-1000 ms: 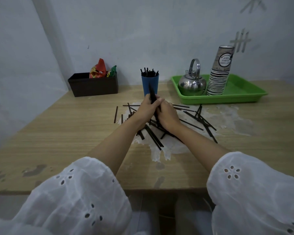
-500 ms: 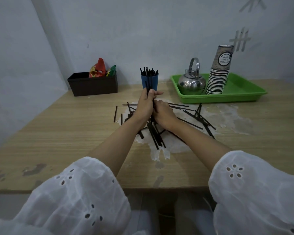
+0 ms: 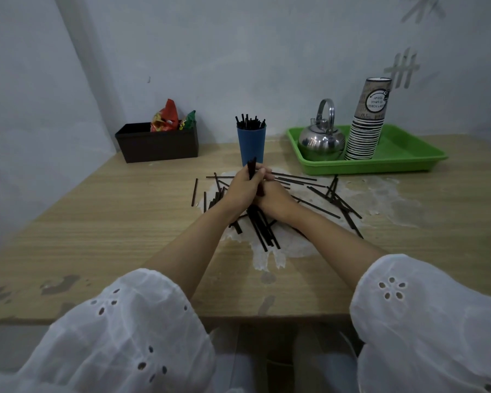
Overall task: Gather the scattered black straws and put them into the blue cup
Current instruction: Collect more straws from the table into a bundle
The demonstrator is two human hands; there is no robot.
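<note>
Grips a bundle [image 3: 251,168] of black straws upright in the left hand [image 3: 238,190], fingers curled round it, just in front of the cup [image 3: 251,147]. Presses the right hand [image 3: 277,199] against the left. Cannot tell whether that grip closes on the bundle or merely steadies it, the fingers being hidden. Has lowered the bundle since half a second ago, from tips near the cup's rim to tips low against its wall, back over the heap. Looks like squaring the ends or adding to the handful rather than a drop into the cup, so no delivery yet. In the cup already, some standing straws [image 3: 250,124]; on the table [image 3: 82,222], many loose straws [image 3: 267,234] under the wrists and fanned out to the right. Pale wood grain, with a worn whitish patch [image 3: 295,245] beneath the heap. Beyond, a green tray [image 3: 408,160] with kettle [image 3: 321,140] and stacked paper cups [image 3: 364,129], a black box [image 3: 156,144] of snack packets [image 3: 166,119], and a grey-blue wall [image 3: 267,52].
</note>
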